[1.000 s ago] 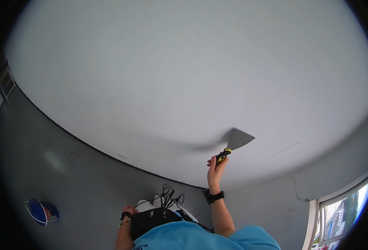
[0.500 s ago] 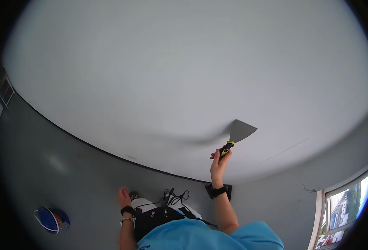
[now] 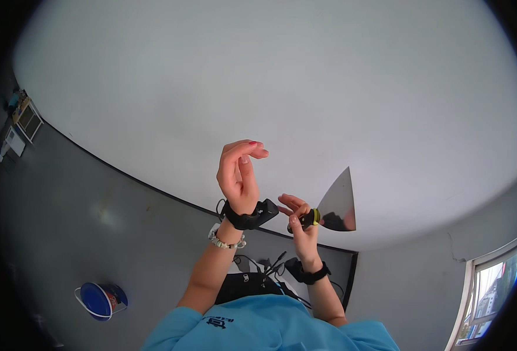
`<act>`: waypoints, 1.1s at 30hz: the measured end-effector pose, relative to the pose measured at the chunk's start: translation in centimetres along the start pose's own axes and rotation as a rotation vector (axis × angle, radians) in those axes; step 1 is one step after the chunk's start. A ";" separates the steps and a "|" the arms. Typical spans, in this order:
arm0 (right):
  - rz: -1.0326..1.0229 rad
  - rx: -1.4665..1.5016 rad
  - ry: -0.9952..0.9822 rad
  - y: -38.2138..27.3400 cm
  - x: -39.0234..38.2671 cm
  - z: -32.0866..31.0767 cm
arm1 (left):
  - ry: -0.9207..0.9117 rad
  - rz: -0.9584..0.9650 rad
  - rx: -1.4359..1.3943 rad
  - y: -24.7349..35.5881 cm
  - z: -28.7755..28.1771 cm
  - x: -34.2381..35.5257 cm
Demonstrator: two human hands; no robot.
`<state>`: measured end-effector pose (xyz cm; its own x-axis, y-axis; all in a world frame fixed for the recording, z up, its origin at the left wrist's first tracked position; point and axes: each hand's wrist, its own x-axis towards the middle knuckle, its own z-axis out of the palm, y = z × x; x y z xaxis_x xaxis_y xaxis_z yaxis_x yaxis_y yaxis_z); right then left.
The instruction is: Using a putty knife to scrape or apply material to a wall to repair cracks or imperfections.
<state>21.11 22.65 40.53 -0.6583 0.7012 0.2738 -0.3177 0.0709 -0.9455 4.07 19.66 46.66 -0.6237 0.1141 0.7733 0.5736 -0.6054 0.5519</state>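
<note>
My left hand (image 3: 238,172) is raised in front of the white wall (image 3: 170,105). Its fingers are stretched and bent over to the right, the thumb is beside them, and nothing is held. Lower and to the right, my right hand (image 3: 305,231) grips a putty knife by its black and yellow handle (image 3: 309,219), some fingers sticking out loosely. The wide, shiny triangular blade (image 3: 340,205) points right, mirrors something dark and pinkish, and looks bare. Whether the blade touches the wall, I cannot tell. Both wrists wear black straps.
On the grey floor (image 3: 112,222) at the lower left stands a blue bucket (image 3: 98,301) with a white handle. A dark skirting strip (image 3: 129,178) runs along the wall's foot. At the right is a window (image 3: 483,295); a white-framed rack (image 3: 29,121) and a person are far left.
My left hand has come up from beside my body to the wall. The putty knife has turned from pointing up to pointing right, and my right hand has dropped slightly.
</note>
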 end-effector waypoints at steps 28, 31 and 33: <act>0.078 -0.384 0.366 -2.5 2.9 -1.9 | -0.824 -0.418 -0.123 -2.4 2.6 -1.5; -0.066 -0.769 0.307 -1.2 4.4 -4.5 | -0.977 -0.378 -0.157 -3.2 3.4 -5.9; -0.119 -0.912 0.110 -2.2 4.0 -3.2 | -1.025 -0.684 -0.213 -2.7 4.0 -6.2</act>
<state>21.40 27.58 43.16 -0.5728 0.7135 0.4035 0.3120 0.6449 -0.6977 8.45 23.75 41.63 -0.0043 0.9578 0.2875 0.1385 -0.2842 0.9487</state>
